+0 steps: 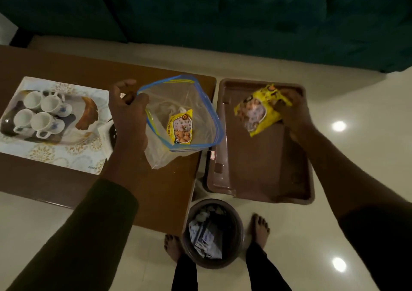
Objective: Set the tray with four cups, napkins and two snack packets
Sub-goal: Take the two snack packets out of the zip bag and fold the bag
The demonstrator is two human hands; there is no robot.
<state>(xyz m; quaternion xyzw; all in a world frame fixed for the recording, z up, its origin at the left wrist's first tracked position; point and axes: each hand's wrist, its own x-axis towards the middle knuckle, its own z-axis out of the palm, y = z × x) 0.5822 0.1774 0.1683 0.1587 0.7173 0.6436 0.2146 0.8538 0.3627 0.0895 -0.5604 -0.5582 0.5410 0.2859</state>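
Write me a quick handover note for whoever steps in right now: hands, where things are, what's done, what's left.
Left hand: holds the zip bag open on the table.
Right hand: grips one snack packet over the brown tray, not yet set down.
Second snack packet: inside the bag, beside what look like napkins.
Four cups: on the placemat at the table's left.
Done: nothing rests on the tray.
Left: both packets, napkins, four cups.
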